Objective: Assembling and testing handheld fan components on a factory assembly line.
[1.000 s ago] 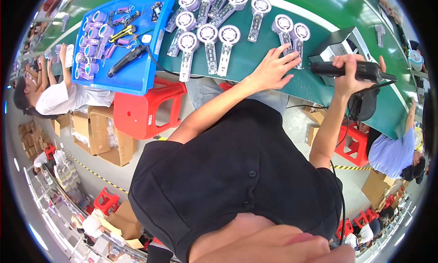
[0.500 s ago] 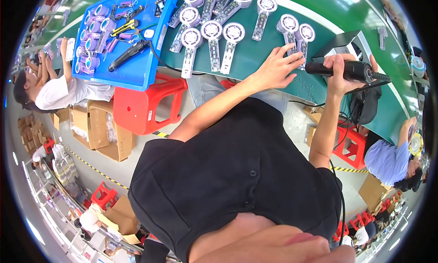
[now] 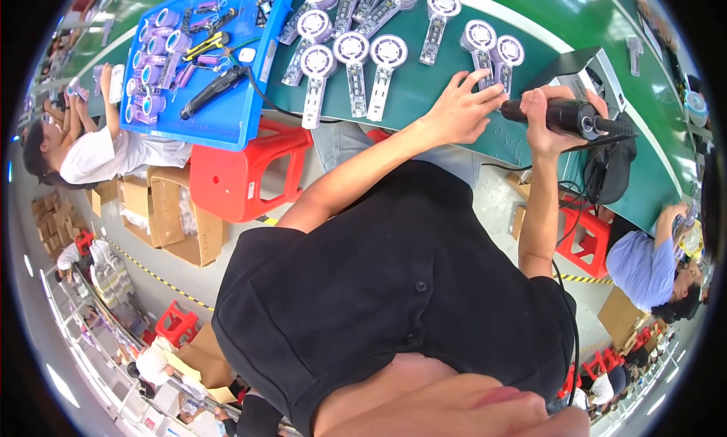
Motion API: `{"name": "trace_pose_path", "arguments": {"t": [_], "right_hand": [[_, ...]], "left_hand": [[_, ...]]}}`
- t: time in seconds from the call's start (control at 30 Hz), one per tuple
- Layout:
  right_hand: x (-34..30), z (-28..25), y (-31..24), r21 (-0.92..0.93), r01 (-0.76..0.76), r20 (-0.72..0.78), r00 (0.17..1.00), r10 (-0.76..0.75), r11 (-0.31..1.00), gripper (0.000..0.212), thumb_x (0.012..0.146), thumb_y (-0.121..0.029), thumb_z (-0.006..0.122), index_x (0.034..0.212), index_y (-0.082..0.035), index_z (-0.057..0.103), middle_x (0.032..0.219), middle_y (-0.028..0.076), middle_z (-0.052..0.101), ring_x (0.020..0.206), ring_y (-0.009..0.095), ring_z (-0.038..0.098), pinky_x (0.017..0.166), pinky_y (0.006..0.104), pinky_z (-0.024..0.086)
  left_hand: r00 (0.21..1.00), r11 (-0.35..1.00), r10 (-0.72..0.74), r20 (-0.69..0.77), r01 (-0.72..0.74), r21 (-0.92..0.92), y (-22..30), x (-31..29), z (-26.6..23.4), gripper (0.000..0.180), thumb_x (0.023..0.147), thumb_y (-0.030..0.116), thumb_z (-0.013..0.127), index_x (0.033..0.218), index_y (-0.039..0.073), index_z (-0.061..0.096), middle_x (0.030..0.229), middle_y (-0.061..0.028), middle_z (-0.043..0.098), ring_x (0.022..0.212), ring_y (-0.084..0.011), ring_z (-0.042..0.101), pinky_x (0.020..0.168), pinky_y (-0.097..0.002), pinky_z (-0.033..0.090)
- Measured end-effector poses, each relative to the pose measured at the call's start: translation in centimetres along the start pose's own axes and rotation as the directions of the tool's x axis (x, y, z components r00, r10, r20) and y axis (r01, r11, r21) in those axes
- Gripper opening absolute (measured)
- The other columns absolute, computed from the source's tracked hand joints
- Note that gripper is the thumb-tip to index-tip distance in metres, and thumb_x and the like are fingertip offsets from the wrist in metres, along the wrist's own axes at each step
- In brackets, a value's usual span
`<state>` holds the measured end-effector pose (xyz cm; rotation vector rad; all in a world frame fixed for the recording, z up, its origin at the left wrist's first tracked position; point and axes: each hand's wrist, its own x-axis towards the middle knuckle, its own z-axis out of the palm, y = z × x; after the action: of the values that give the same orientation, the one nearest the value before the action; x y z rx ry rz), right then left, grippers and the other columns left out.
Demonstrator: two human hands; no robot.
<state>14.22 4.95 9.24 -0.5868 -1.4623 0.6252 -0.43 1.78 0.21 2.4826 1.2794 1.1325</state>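
My right hand (image 3: 544, 138) is wrapped round a black corded electric screwdriver (image 3: 564, 117), held nearly level with its front end pointing left. Close by, my left hand (image 3: 460, 113) has its fingers apart, reaching to the handle ends of two handheld fans. One is the left fan (image 3: 478, 35); the other is the right fan (image 3: 510, 51), and both lie with clear, exposed handles and round white grilles. The screwdriver's front end sits beside my left fingertips, so its bit and whatever it touches are hidden.
Several similar fans (image 3: 351, 49) lie to the left on the green table (image 3: 413, 88). A blue tray (image 3: 254, 96) holds purple fan parts, yellow-handled cutters and another black tool. Behind my right hand stands an open box (image 3: 583, 70). Red stools (image 3: 219, 183) stand below the table; co-workers sit at both sides.
The screwdriver has shifted slightly left and its rear end has swung lower, with my right hand moving along. My left fingers have bent and shifted a little, staying by the two fans.
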Motion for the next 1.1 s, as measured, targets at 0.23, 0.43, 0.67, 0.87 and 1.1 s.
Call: {"name": "trace_pose_path", "arguments": {"t": [0.23,0.43,0.67,0.87,1.1], "right_hand": [[0.5,-0.6,0.5,0.011,0.015,0.045,0.999,-0.016,1.0,0.075,0.079,0.005,0.077,0.134,-0.006,0.027,0.069,0.011,0.065,0.054,0.013,0.056,0.056,0.0248,0.046],[1.2,-0.6,0.2,0.195,-0.025,0.185,0.983,-0.012,0.98,0.079,0.082,0.0,0.075,0.14,-0.008,0.023,0.069,0.012,0.064,0.054,0.017,0.059,0.056,0.0265,0.048],[1.3,-0.6,0.1,0.26,-0.086,0.219,0.975,0.028,0.962,0.076,0.086,0.001,0.071,0.143,-0.012,0.022,0.072,0.016,0.061,0.056,0.02,0.06,0.057,0.0321,0.052],[1.3,-0.6,-0.3,0.214,-0.111,0.158,0.984,0.078,0.97,0.077,0.085,0.007,0.068,0.143,-0.013,0.021,0.073,0.017,0.062,0.056,0.02,0.059,0.058,0.0348,0.055],[1.8,-0.4,-1.2,0.096,-0.1,0.026,0.995,0.098,0.99,0.075,0.084,0.012,0.067,0.14,-0.009,0.022,0.075,0.017,0.063,0.055,0.019,0.06,0.057,0.0341,0.056]], "left_hand": [[1.0,1.0,-0.006,0.007,0.006,-0.024,-0.2,-0.1,0.1,0.052,0.074,0.014,0.074,0.125,0.011,0.067,0.134,-0.0033,0.057,0.132,-0.0353,0.042,0.106,-0.0489,0.04],[1.0,0.999,-0.005,-0.005,0.005,-0.035,-0.3,0.0,0.1,0.051,0.075,0.014,0.073,0.125,0.011,0.067,0.134,-0.0035,0.057,0.132,-0.0352,0.042,0.105,-0.0491,0.04],[1.0,0.999,-0.007,-0.021,0.006,-0.049,-0.4,-0.1,0.3,0.048,0.075,0.013,0.073,0.122,0.011,0.067,0.13,-0.0031,0.056,0.132,-0.0337,0.042,0.102,-0.0508,0.04],[1.0,0.999,0.003,-0.027,-0.005,-0.048,-0.3,0.0,0.3,0.048,0.075,0.013,0.073,0.122,0.011,0.066,0.129,-0.0031,0.056,0.132,-0.0333,0.041,0.102,-0.0508,0.04],[1.0,0.999,-0.004,0.019,0.005,-0.053,-0.2,-0.3,-0.1,0.051,0.075,0.015,0.073,0.126,0.01,0.066,0.137,-0.0039,0.055,0.134,-0.0345,0.042,0.106,-0.0481,0.039]]}}
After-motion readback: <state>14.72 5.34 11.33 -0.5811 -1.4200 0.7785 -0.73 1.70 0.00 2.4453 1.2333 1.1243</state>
